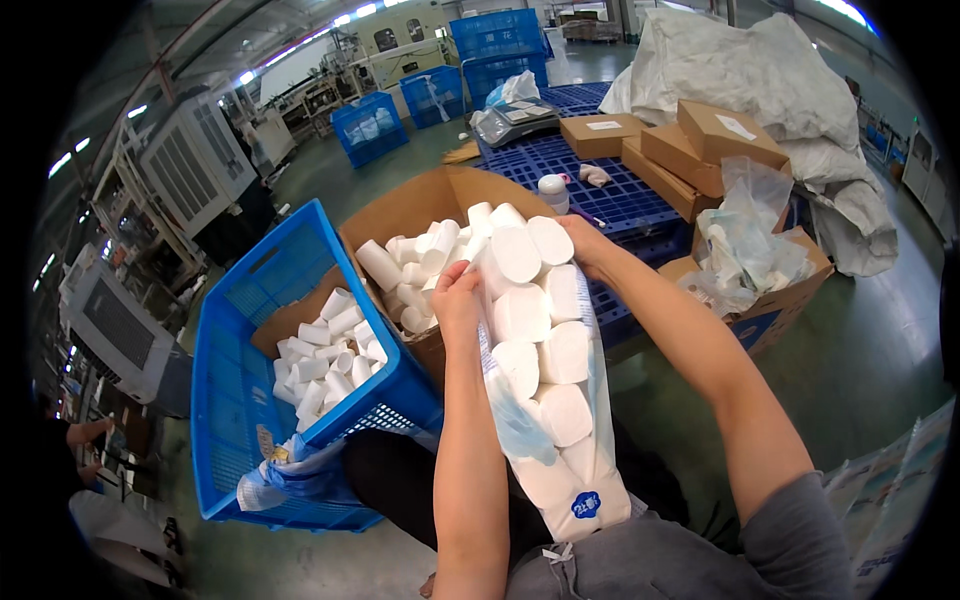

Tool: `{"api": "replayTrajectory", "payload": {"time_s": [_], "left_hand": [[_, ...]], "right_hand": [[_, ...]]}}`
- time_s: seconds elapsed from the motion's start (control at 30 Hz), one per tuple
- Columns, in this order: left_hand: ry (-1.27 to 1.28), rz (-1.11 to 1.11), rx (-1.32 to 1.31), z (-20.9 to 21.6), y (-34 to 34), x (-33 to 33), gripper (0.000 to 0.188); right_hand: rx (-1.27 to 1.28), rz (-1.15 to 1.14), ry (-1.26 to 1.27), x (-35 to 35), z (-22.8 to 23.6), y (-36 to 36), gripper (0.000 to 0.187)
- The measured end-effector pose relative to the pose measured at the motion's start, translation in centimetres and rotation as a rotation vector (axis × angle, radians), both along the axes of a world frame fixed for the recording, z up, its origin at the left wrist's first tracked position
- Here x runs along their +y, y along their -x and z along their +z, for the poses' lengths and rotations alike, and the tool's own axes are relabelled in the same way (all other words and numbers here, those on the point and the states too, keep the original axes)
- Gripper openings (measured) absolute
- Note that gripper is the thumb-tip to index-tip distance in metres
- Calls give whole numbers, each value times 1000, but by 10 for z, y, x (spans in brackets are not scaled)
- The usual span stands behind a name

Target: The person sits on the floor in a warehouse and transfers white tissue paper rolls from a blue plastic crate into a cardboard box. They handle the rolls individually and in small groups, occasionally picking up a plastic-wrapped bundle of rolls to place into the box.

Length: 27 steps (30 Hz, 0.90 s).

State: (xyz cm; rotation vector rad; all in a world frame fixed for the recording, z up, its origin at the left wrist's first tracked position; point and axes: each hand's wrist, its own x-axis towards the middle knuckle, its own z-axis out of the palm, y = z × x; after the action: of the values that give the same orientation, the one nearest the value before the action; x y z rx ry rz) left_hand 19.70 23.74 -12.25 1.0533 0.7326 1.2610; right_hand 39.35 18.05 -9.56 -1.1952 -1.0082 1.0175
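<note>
A long clear plastic bag (520, 440) packed with white paper rolls (522, 312) leans against my lap, its far end raised toward the cardboard box. My left hand (458, 303) pinches the bag's left edge near that end. At the upper right, my right hand (584, 246) closes round the bag's far right edge beside the top rolls; its fingertips are partly hidden. Just beyond my left hand, a big cardboard box (400, 205) holds many loose white rolls (436, 243). More white rolls (328, 350) lie in a blue plastic crate (235, 310) on the left.
A blue pallet (570, 100) ahead bears a scale (517, 118), a white jar (553, 190) and flat brown boxes (725, 135). Right of it stands a carton (790, 290) stuffed with plastic film. A plastic wrapper (290, 478) hangs on the crate's near side. Another person stands at far left.
</note>
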Motion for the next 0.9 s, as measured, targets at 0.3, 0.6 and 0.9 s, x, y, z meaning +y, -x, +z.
{"api": "replayTrajectory", "payload": {"time_s": [0.3, 0.6, 0.9], "left_hand": [[-68, -120, 209, -12, 18, -60, 38], [24, -189, 136, -3, 47, -123, 41], [-132, -182, 104, 5, 29, -161, 43]], "right_hand": [[-30, -57, 94, -51, -53, 6, 33], [51, 23, 235, -129, -60, 52, 37], [-9, 91, 83, -145, -72, 64, 48]]}}
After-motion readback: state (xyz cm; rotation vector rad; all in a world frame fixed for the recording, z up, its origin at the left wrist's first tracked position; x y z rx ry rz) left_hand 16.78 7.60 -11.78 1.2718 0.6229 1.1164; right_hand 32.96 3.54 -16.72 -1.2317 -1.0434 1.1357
